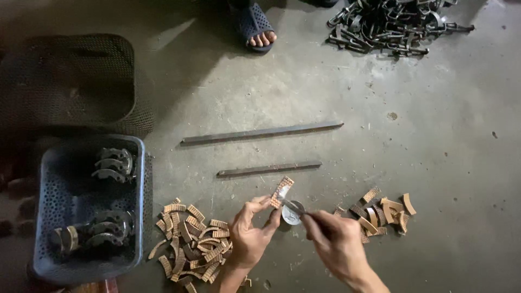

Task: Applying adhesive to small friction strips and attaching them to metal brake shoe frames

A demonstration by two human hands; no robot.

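The left hand (249, 230) pinches a small curved brown friction pad (281, 192) between thumb and fingertips, holding it up off the concrete floor (434, 163) with its grooved face turned toward the camera. The right hand (336, 241) is closed around a thin metal tool (291, 205), apparently a small brush or blade, whose tip touches the lower edge of the pad. Just below the pad, between the two hands, a small round tin (292, 212) sits on the floor; what it contains cannot be made out. To the left of the left hand lies a large loose heap of brown pads (190, 241), piled and overlapping. To the right of the right hand lies a smaller scatter of similar pads (382, 211), well apart from the big heap. Farther left stands a blue perforated plastic basket (43, 217) holding grey curved metal shoes (111, 165), some near its top end and more near its lower end. Behind the basket lies a dark mesh basket (81, 81). Two flat metal bars rest on the floor beyond the hands: a long bar (262, 132) and a shorter bar (268, 169), roughly parallel and apart. At the top right is a tangled pile of dark metal parts (391, 24). Another person's foot in a dark sandal (256, 27) shows at the top edge.
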